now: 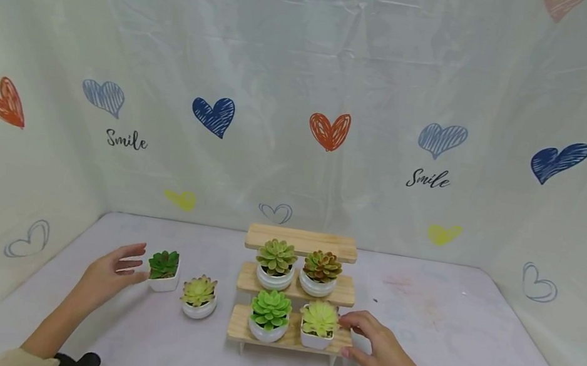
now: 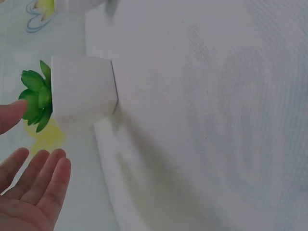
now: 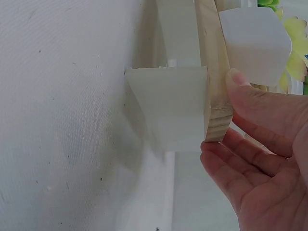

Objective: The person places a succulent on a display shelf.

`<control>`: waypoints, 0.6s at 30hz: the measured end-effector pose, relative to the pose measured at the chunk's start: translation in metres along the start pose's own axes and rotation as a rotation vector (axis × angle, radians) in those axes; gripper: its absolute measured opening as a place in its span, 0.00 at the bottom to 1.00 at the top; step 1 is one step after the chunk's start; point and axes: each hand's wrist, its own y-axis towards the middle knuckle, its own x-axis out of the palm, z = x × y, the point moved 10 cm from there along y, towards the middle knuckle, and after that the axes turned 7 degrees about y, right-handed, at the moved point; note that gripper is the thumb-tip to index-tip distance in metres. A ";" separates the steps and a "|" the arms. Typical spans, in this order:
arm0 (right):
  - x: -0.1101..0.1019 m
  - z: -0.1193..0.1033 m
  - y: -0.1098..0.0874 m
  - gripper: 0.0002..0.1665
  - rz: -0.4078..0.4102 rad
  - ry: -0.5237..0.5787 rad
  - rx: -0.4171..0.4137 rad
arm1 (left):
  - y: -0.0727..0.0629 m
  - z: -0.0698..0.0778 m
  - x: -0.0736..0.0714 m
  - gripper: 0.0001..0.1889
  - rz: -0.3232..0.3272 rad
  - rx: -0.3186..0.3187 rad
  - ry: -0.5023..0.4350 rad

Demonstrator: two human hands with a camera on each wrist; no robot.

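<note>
My left hand, fingers spread and relaxed, is beside a dark green succulent in a white square pot on the table. Its thumb overlaps the leaves in the left wrist view. My right hand is at the right end of a three-tier wooden shelf. The thumb is at the bottom board, close to a white square pot, with the other fingertips right at the board's end. That pot holds a yellow-green succulent; a bright green succulent stands left of it.
A green succulent and a reddish-brown one stand in round white pots on the middle tier. A yellowish succulent in a round pot is on the table left of the shelf. Behind hangs a heart-printed cloth.
</note>
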 end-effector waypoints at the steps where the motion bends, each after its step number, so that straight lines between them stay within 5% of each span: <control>1: 0.000 0.000 0.000 0.23 -0.001 0.002 0.001 | 0.001 -0.005 0.004 0.34 -0.029 -0.027 0.000; 6: 0.000 0.000 0.000 0.23 0.000 0.007 -0.002 | 0.005 -0.020 0.019 0.37 -0.142 -0.093 0.002; 18: 0.000 -0.001 0.000 0.23 0.005 0.000 -0.012 | 0.013 -0.031 0.036 0.36 -0.211 -0.094 -0.087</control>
